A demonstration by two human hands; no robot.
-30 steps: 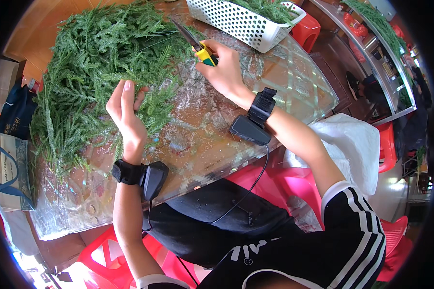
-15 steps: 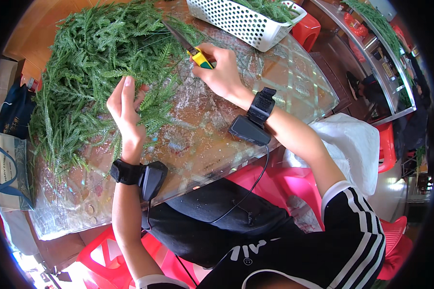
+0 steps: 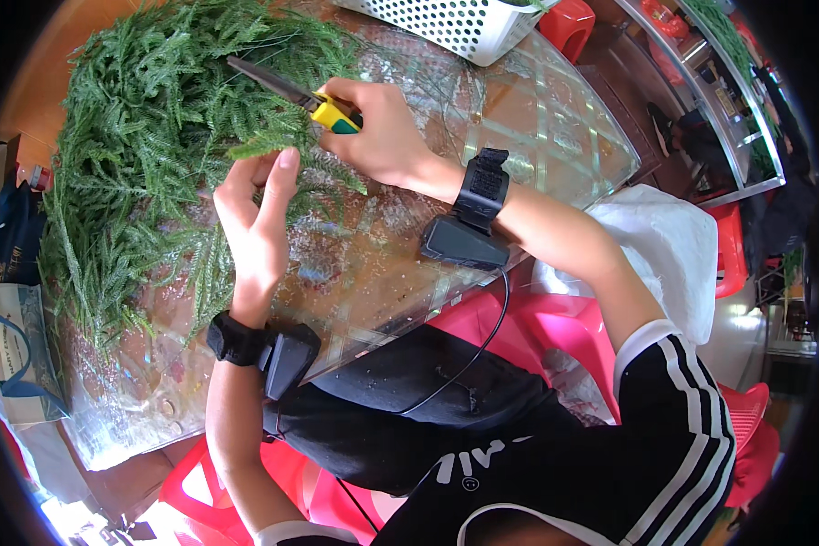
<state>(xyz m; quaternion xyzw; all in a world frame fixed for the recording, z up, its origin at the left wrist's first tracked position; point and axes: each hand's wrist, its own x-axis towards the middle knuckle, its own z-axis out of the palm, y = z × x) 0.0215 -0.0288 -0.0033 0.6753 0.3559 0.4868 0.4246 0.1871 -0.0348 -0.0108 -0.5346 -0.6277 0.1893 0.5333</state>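
A thick heap of artificial green pine sprigs (image 3: 146, 136) covers the left and far part of the table. At the heap's near right side, my left hand (image 3: 255, 214) is closed with the thumb raised, pinching a lighter green sprig (image 3: 266, 144) that sticks out past the fingertips. My right hand (image 3: 378, 127) is wrapped round yellow-and-green-handled scissors (image 3: 335, 113). Their long dark blades look closed and point up and left, over the sprigs. Part of the handles is hidden in my palm. The two hands are close together but apart.
Beneath everything is a table (image 3: 373, 264) with a clear plastic cover, strewn with pale bits. A white perforated basket (image 3: 437, 27) stands at the far edge. Bags (image 3: 18, 337) are at the left, a white sack (image 3: 655, 255) and pink plastic stools (image 3: 537, 337) at the right.
My right hand has moved left with the scissors, closer to my left hand. My left hand has shifted slightly right, and the light sprig now shows at its fingertips. The whole view has shifted a little.
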